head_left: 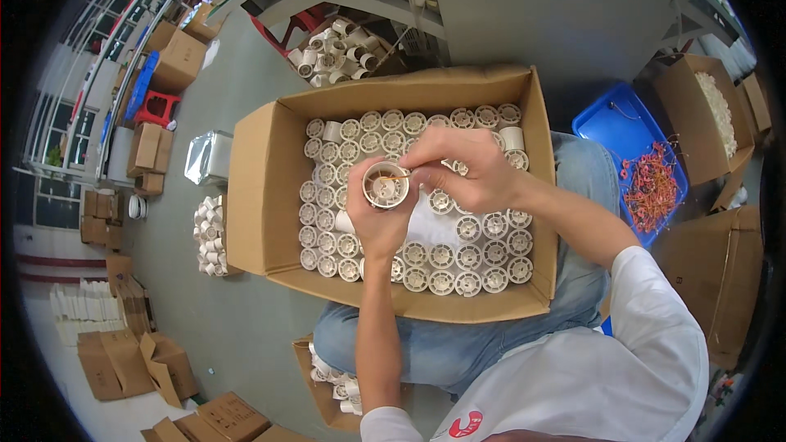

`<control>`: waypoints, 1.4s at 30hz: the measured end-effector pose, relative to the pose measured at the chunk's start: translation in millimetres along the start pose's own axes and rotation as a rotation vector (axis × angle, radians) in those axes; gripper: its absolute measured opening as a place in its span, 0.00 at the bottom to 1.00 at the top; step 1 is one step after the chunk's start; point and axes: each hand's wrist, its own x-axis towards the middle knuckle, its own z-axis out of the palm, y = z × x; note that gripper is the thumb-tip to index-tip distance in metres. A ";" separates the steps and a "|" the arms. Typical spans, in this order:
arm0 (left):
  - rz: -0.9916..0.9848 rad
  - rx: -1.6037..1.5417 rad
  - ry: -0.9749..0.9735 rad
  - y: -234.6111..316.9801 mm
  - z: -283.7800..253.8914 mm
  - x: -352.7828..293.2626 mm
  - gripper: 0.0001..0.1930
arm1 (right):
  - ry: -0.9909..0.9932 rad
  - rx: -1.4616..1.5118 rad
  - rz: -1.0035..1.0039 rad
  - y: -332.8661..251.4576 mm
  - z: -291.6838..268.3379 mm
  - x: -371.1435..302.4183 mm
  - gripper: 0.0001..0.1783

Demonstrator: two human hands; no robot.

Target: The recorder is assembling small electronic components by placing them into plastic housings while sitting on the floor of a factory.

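My left hand (378, 233) is wrapped round a white plastic cylinder (386, 200), its open end facing up. Inside it a round ribbed part shows, with a thin orange wire (396, 177) running across to the rim. At that rim the fingers of my right hand (468, 165) are pinched together on the wire; their tips partly hide it. Both hands are above an open cardboard box (252, 188) resting by my lap. Rows of similar white cylinders (442, 281) stand in the box, mostly upright with slotted round ends up, and a few lie on their sides.
On the right, a blue tray (602, 119) holds a pile of red and orange wired parts (652, 188). Behind the box stands a carton of loose white cylinders (332, 53) beneath a grey workbench (540, 12). More white cylinders (210, 237) are heaped at the left; cardboard cartons (168, 368) lie beyond.
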 end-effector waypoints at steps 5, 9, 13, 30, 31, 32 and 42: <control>0.093 0.148 -0.012 -1.7 -4.1 1.2 0.29 | -0.102 -0.134 -0.178 3.4 3.3 -2.9 0.13; 0.106 0.164 -0.019 -0.9 -3.9 2.8 0.29 | -0.209 -0.248 -0.291 2.3 1.1 -3.1 0.18; 0.088 0.144 -0.035 -1.9 -6.4 3.2 0.29 | -0.324 -0.222 -0.251 -3.2 -5.7 1.3 0.17; 0.158 0.127 -0.116 1.8 -3.4 5.1 0.24 | -0.225 -0.201 -0.069 1.1 -5.0 3.7 0.11; 0.144 0.134 -0.108 3.5 -2.7 4.8 0.23 | -0.212 -0.218 -0.069 1.5 -5.1 3.4 0.11; 0.130 0.142 -0.099 5.4 -2.2 4.6 0.23 | -0.212 -0.218 -0.069 0.8 -5.5 3.6 0.11; 0.022 0.072 -0.127 11.3 -2.4 5.0 0.21 | -0.177 -0.151 -0.045 -4.7 -7.2 5.3 0.10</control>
